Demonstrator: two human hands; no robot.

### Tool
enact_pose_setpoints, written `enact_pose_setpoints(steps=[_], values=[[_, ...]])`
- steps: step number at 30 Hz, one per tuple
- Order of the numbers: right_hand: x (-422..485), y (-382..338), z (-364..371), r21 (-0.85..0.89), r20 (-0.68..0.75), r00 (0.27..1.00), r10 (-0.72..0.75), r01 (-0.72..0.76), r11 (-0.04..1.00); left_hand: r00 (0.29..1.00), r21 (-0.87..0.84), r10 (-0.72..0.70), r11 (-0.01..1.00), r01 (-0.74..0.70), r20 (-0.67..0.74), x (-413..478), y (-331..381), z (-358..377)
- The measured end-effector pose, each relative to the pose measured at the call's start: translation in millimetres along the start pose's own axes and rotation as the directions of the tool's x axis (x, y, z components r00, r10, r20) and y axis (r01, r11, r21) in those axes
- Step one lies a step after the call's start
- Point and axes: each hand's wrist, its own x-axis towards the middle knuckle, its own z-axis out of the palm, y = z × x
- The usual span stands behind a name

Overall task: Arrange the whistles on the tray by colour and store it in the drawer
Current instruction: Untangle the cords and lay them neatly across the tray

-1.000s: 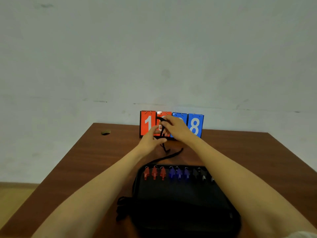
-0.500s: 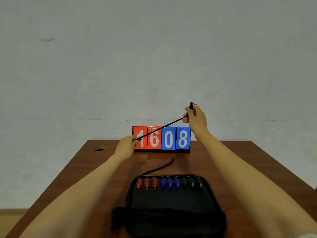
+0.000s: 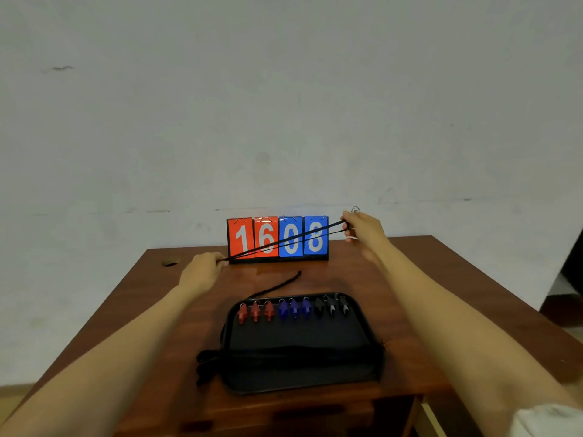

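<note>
A black tray [image 3: 299, 367] lies on the brown table [image 3: 132, 310]. Along its far edge stand three red whistles [image 3: 255, 311], three blue whistles [image 3: 294, 308] and three black whistles [image 3: 331, 305], grouped by colour. My left hand [image 3: 202, 272] pinches one end of a black lanyard [image 3: 284, 239], low near the table. My right hand [image 3: 362, 228] grips the other end, raised to the right, with a metal ring [image 3: 355, 210] sticking out above its fingers. The lanyard is stretched taut between both hands, above the table.
A flip scoreboard [image 3: 277, 238] reading 1608 stands at the table's far edge behind the lanyard. A loose black cord [image 3: 277, 285] lies between scoreboard and tray. More black cords [image 3: 205, 364] bunch at the tray's left side. A cable hole [image 3: 170, 263] is at far left.
My hands drew apart from in front of the scoreboard, pulling the lanyard taut. Since half a second ago my right hand went further right and lower, with a double strand now showing.
</note>
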Motion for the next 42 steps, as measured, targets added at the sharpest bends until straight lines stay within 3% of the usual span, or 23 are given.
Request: enact_pose_setpoints(steps=[6, 10, 13, 16, 20, 22, 29, 42], values=[[-9, 25, -25, -0.039, -0.061, 0.995, 0.075, -0.077, 0.996, 0.998, 0.121, 0.021, 0.992, -0.029, 0.059, -25, -1, 8], [-20, 52, -45, -0.258, -0.073, 0.991, 0.111, -0.126, 0.958, 0.997, 0.112, -0.033, 0.993, 0.025, 0.076, -40, -14, 17], [-31, 69, -61, -0.318, -0.118, 0.981, 0.152, -0.183, 0.93, 0.991, 0.118, -0.04, 0.993, 0.025, 0.129, -52, -26, 25], [-41, 85, -73, -0.428, -0.169, 0.971, 0.172, -0.229, 0.874, 0.985, 0.127, -0.053, 0.991, 0.032, 0.167, -62, -37, 36], [-51, 110, -84, -0.509, -0.249, 0.943, 0.221, -0.321, 0.798, 0.97, 0.306, -0.019, 0.95, -0.057, 0.243, -73, -44, 50], [-56, 122, -88, -0.526, -0.268, 0.926, 0.265, -0.371, 0.765, 0.965, 0.306, -0.042, 0.951, -0.041, 0.26, -79, -47, 56], [-73, 144, -104, -0.63, -0.293, 0.908, 0.3, -0.419, 0.654, 0.971, 0.263, -0.11, 0.963, 0.051, 0.212, -97, -54, 70], [-82, 168, -104, -0.624, -0.266, 0.924, 0.276, -0.383, 0.681, 0.985, 0.295, -0.099, 0.954, 0.055, 0.138, -107, -64, 87]])
